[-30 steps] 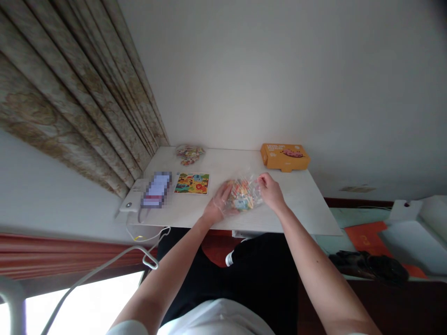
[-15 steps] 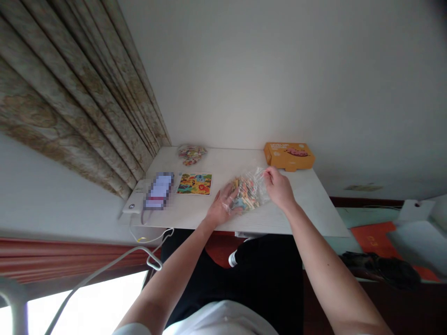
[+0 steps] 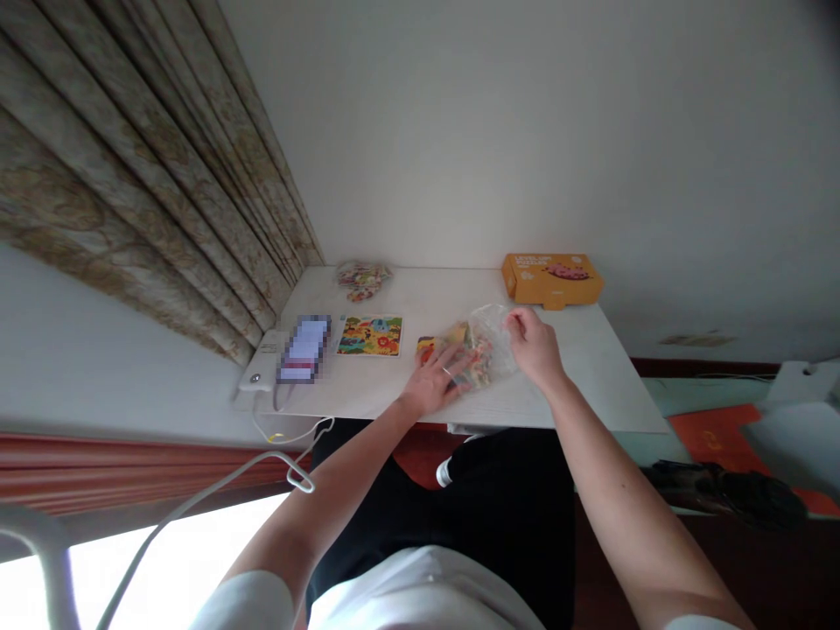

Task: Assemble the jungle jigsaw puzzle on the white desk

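Observation:
A clear plastic bag (image 3: 502, 346) of colourful jigsaw puzzle pieces (image 3: 480, 360) lies on the white table. My right hand (image 3: 535, 346) is closed on the bag's right end, pinching the film. Over the bag's left part rests my left hand (image 3: 434, 382), its fingers stretched out and apart across the pieces. A few bright pieces (image 3: 428, 346) show just beyond its fingers; whether they are inside the film I cannot tell. Left of that hand is a picture card (image 3: 370, 336) with cartoon animals.
An orange puzzle box (image 3: 555, 280) stands at the back right. Another bag of pieces (image 3: 363, 280) lies at the back left. A phone (image 3: 304, 350) with a blurred screen is beside a white power strip (image 3: 261, 360). A cable (image 3: 197, 499) hangs at the left, near the curtain (image 3: 164, 157).
My left hand has slid right, further over the pieces, and bright pieces now show beside its fingers. The bag's right end looks fuller and rounder in my right hand. The view has shifted slightly.

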`<action>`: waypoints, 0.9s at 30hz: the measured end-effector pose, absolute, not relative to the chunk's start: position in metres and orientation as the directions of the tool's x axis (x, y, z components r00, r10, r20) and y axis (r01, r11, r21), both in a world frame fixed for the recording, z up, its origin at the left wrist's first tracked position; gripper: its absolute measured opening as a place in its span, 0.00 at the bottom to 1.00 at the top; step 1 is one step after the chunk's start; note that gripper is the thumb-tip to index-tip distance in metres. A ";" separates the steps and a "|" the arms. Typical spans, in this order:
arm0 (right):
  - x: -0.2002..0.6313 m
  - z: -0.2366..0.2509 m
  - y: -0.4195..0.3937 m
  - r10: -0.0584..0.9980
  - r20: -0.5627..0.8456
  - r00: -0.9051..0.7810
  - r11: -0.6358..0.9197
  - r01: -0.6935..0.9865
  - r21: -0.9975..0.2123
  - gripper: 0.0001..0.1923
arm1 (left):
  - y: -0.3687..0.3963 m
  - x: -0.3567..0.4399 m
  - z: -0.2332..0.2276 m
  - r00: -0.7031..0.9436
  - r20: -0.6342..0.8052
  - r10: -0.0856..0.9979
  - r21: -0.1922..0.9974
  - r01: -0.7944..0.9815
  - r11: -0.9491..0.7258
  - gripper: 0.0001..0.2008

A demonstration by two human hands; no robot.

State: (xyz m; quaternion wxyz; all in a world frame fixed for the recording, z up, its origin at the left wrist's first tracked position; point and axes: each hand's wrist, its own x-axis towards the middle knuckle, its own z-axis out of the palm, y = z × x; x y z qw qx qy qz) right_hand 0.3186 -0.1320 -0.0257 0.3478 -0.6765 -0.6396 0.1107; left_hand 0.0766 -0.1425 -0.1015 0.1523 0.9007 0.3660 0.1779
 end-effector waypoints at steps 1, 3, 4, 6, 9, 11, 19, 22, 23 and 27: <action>0.319 -0.026 -0.132 0.945 0.287 0.154 0.064 0.777 -0.626 0.13 | -0.142 0.081 -0.100 0.663 0.203 0.721 0.409 0.612 -0.677 0.32; 0.320 -0.024 -0.134 0.952 0.272 0.144 0.071 0.758 -0.648 0.13 | -0.141 0.091 -0.097 0.663 0.200 0.721 0.414 0.610 -0.675 0.30; 0.320 -0.023 -0.135 0.950 0.275 0.149 0.073 0.749 -0.658 0.13 | -0.139 0.096 -0.095 0.670 0.203 0.714 0.416 0.601 -0.682 0.30; 0.319 -0.019 -0.136 0.941 0.289 0.177 0.076 0.722 -0.688 0.14 | -0.136 0.106 -0.091 0.696 0.207 0.688 0.413 0.575 -0.706 0.30; 0.319 -0.014 -0.138 0.965 0.229 0.126 0.091 0.661 -0.745 0.15 | -0.128 0.120 -0.085 0.729 0.170 0.663 0.383 0.571 -0.726 0.31; 0.320 -0.014 -0.138 0.977 0.196 0.083 0.103 0.623 -0.775 0.17 | -0.123 0.129 -0.082 0.733 0.149 0.664 0.358 0.586 -0.727 0.31; 0.330 -0.018 -0.137 0.984 0.155 0.083 0.085 0.549 -0.832 0.19 | -0.120 0.151 -0.073 0.696 0.166 0.699 0.337 0.626 -0.703 0.29; 0.338 -0.019 -0.137 0.980 0.156 0.120 0.067 0.542 -0.838 0.18 | -0.119 0.154 -0.071 0.690 0.142 0.710 0.340 0.639 -0.690 0.28; 0.342 -0.020 -0.136 0.977 0.158 0.142 0.058 0.536 -0.842 0.18 | -0.117 0.155 -0.071 0.695 0.139 0.705 0.342 0.635 -0.693 0.28; 0.357 -0.022 -0.137 0.932 0.214 0.292 0.001 0.590 -0.808 0.16 | -0.109 0.156 -0.078 0.708 0.117 0.696 0.354 0.625 -0.696 0.27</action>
